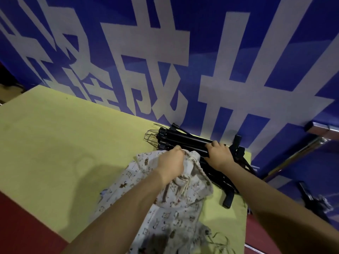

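A white drawstring cloth bag [176,213] printed with small brown figures lies on the yellow table [64,143]. My left hand [171,163] grips the gathered fabric at the bag's upper edge, by the cord. A stack of black clip hangers [183,139] with metal hooks lies against the wall behind the bag. My right hand [218,154] rests on this stack, fingers curled over the top bars. The lower part of the stack is hidden by my right hand and the bag.
A blue banner [183,61] with large white characters stands right behind the table. A chrome rack bar [300,149] leans at the right. Another black clip hanger [315,202] lies on the floor at right. Red floor [22,226] shows below the table's front edge.
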The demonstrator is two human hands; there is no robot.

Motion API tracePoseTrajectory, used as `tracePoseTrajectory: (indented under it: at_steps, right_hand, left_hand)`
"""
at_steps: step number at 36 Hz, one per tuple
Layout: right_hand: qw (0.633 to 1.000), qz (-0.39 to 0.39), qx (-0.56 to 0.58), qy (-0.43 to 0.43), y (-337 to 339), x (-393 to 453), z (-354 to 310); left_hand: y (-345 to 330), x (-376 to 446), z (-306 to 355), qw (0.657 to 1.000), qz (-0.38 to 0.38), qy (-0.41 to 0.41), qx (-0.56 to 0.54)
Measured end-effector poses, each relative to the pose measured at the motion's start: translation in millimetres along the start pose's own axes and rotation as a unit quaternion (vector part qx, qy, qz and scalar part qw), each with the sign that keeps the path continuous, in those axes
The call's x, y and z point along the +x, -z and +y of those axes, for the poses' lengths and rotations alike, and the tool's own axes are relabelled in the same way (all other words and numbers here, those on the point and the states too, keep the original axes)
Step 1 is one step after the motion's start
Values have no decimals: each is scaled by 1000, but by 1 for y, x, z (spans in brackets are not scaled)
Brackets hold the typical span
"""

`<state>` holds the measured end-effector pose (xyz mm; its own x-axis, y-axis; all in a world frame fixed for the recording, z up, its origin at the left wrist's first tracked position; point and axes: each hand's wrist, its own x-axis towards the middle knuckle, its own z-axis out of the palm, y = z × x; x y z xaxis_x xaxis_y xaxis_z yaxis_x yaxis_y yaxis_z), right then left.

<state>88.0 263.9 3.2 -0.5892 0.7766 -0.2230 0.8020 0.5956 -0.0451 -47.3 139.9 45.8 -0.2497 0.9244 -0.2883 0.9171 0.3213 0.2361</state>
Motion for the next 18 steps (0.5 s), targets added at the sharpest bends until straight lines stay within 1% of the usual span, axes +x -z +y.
tracePoseTrajectory:
  at_steps: [3,6,8,12,18]
  right_hand:
    - [1000,-13,-8,5,2,7,0]
    - [999,-39,9,6,7,11,-1]
    - [999,-37,21,-3,9,11,-2]
    - [1000,-10,-1,0,9,6,-5]
    - [998,53,19,4,16,-14,-7]
  left_hand:
    - [-2,3,1,1000,-4,-3,2]
    - [-4,5,-1,1000,-4,-3,5]
    - [-5,4,-3,1000,-5,-1,3]
    - [-5,-1,-9,1000,8,-11,-8]
    - [-4,-8,-15,999,39,-15,-22]
